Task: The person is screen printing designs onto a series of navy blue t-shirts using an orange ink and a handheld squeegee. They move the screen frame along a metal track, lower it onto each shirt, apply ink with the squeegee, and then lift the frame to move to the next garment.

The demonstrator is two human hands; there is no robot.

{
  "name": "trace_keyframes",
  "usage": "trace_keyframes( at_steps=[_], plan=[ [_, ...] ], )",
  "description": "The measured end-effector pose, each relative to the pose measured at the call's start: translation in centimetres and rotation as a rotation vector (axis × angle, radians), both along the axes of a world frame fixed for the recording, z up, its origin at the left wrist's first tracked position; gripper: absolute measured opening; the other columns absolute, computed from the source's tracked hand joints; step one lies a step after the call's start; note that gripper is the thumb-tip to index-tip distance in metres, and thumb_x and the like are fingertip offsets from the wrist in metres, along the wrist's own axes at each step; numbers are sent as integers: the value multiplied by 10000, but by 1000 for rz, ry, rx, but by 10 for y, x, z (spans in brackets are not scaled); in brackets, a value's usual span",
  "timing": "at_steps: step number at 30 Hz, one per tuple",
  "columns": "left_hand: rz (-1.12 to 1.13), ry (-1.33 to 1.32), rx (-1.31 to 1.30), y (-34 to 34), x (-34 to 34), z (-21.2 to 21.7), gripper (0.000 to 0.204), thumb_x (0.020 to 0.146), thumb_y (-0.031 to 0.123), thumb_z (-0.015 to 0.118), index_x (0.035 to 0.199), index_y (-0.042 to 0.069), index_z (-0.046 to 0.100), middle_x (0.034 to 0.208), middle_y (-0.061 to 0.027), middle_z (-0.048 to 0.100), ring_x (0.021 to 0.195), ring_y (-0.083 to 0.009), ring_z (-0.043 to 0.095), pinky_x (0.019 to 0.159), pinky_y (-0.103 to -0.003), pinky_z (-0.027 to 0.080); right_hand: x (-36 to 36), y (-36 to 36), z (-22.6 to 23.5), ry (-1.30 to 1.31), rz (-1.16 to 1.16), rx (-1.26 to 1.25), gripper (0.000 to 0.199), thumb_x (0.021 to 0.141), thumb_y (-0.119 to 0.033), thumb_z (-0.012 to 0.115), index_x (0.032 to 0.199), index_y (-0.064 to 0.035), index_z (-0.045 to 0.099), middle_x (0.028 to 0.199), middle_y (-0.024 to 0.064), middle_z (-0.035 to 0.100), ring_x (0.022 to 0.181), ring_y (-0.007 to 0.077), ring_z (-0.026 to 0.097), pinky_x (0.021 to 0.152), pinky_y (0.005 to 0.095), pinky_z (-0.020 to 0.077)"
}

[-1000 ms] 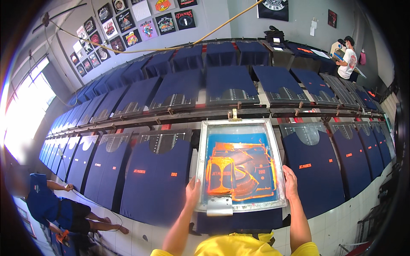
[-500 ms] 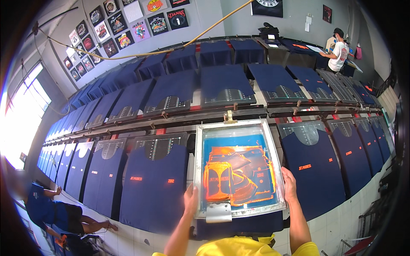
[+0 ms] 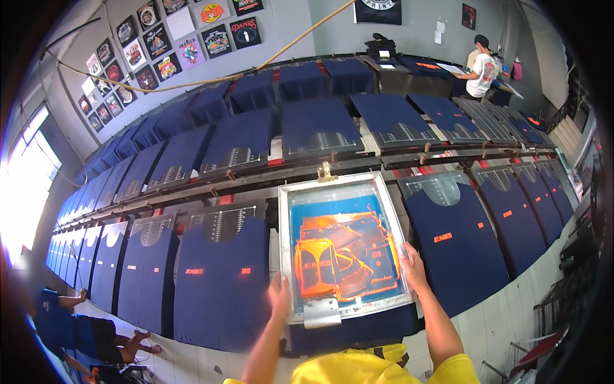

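Observation:
A metal-framed printing screen (image 3: 341, 185) with a blue mesh and an orange design lies flat over a dark blue shirt board (image 3: 364, 329) in front of me. My left hand (image 3: 279, 296) grips the frame's near left edge. My right hand (image 3: 414, 267) holds the frame's right side. A grey squeegee handle (image 3: 322, 313) sticks out at the frame's near edge between my hands. The shirt under the screen is mostly hidden.
Long rows of dark blue shirts on boards (image 3: 220, 281) run left and right, with a second row (image 3: 320, 125) behind a metal rail (image 3: 268, 176). A person (image 3: 481, 67) works at a far table. Another person (image 3: 89, 333) sits low at the left. Posters (image 3: 173, 32) hang on the wall.
The screen and both hands have stayed on the same board; the view shifted slightly to the right. The seated person at the left has moved a little.

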State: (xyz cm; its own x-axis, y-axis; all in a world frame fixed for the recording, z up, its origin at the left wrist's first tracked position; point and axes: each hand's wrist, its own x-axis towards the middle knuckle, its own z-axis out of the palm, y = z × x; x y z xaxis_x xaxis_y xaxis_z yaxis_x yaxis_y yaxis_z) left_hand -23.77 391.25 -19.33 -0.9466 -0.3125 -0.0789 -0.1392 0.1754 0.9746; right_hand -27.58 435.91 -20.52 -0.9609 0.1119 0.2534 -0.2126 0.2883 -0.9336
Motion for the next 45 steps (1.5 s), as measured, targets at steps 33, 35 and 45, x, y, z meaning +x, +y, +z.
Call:
trace_keyframes(
  at_steps=[33, 35, 45],
  plan=[
    [-199, -447, 375, 94, 135, 37, 394, 1116, 324, 388, 906, 35, 556, 627, -18, 506, 488, -87, 434, 447, -266, 386, -92, -195, 109, 273, 374, 658, 326, 702, -160, 734, 1004, -38, 715, 960, 152, 716, 916, 356, 649, 835, 476, 500],
    [-189, -456, 359, 97, 137, 37, 394, 1117, 324, 385, 901, 40, 551, 621, -14, 495, 486, -84, 430, 443, -267, 384, -113, -199, 103, 271, 383, 667, 328, 700, -157, 733, 1002, -33, 714, 964, 158, 716, 924, 362, 647, 832, 474, 501],
    [-227, -476, 373, 92, 132, 37, 386, 1118, 342, 396, 894, 55, 526, 619, 0, 472, 473, -83, 407, 428, -266, 354, -48, -196, 102, 313, 461, 875, 359, 672, -182, 829, 1006, -102, 725, 1013, 54, 726, 946, 270, 627, 813, 436, 457]
  ],
)
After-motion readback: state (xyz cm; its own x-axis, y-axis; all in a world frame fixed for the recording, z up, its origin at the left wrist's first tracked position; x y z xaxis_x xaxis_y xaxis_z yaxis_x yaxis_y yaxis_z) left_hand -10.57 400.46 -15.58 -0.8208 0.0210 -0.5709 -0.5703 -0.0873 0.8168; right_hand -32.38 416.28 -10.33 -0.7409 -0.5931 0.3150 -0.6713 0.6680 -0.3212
